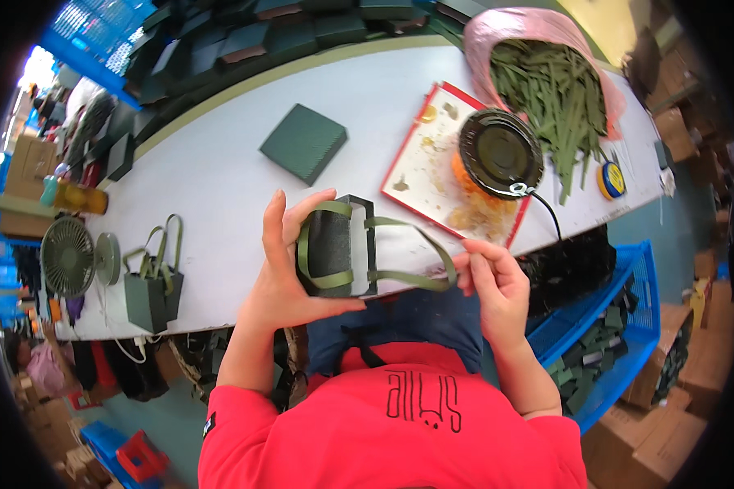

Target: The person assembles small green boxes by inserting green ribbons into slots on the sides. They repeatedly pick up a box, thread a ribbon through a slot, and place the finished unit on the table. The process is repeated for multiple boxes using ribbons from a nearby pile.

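Note:
My left hand (273,265) is closed around a small dark green box (331,248) with an open side, held over the near table edge. Olive ribbon handles loop out from both its sides. One ribbon loop (443,259) stretches to the right, its far end pinched between the thumb and fingers of my right hand (499,285). Beyond the held box, a closed dark green box (304,143) rests on the table. To the left stands another green box (148,301) with ribbon handles sticking up.
A round black pot (500,153) with a cord sits over a stained, red-rimmed white board (405,175). Behind it, a pink bag (485,41) holds olive ribbon strips. Fan (67,257) at left, blue-yellow round container (611,180) at right, blue crate (628,367) below.

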The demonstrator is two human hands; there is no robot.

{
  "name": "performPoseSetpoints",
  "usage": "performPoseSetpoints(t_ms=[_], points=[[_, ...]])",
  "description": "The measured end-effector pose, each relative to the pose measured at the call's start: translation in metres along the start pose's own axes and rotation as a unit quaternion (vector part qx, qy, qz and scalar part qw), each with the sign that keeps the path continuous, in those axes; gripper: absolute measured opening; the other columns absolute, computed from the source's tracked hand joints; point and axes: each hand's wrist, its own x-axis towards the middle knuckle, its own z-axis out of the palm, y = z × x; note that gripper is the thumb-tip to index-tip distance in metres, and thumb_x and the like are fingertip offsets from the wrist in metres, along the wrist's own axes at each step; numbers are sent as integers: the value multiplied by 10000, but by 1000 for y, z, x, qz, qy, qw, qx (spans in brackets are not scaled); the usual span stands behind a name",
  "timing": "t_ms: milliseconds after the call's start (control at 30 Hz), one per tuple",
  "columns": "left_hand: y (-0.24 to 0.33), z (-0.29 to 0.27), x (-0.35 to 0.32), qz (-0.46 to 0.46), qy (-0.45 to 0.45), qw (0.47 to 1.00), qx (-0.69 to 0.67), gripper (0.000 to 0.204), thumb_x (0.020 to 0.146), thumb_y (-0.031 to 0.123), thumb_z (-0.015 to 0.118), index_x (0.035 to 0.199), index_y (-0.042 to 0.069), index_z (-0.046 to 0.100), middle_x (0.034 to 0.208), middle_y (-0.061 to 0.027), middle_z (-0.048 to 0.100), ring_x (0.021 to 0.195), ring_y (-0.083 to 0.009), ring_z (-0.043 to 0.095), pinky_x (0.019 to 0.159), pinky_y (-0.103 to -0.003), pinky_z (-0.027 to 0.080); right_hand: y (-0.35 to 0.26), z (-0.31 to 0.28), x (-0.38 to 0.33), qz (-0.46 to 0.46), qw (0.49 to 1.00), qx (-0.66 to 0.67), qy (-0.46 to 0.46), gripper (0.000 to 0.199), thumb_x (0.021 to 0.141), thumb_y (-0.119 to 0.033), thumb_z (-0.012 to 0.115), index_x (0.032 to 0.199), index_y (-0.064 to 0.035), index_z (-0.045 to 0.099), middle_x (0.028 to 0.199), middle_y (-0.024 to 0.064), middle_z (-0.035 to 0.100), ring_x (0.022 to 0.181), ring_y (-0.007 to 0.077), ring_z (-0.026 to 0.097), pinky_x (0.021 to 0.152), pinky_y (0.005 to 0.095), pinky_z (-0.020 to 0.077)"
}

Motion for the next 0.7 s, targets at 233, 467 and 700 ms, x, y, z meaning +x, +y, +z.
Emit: performPoseSetpoints(t_ms=[233, 467, 700], points=[[15, -29, -9, -57, 45, 954, 292, 1301, 524, 212, 957, 1558, 139, 171, 1618, -231, 144, 1349, -444, 411, 1084, -530, 395, 4, 0, -3, 1, 999, -32, -31, 244, 944, 15, 636, 1187, 11, 611, 1036, 77, 718, 806, 58, 611, 718, 214, 511], [34, -48, -17, -194, -59, 909, 365, 1285, 494, 193, 940, 1558, 92, 227, 1620, -176, 218, 1367, -400, 419, 1112, -483, 364, 5, 1, -8, 24, 991, -73, -108, 176, 972, -43, 614, 1136, 8, 653, 903, 59, 703, 789, 86, 633, 716, 233, 509], [52, -37, -11, -165, -49, 929, 329, 1216, 532, 265, 935, 1538, 79, 277, 1558, -218, 340, 1338, -418, 446, 1058, -466, 389, -2, 44, -5, -166, 840, -323, -403, 488, 913, -92, 653, 1389, -77, 549, 806, 96, 681, 661, 234, 656, 616, 347, 527]])
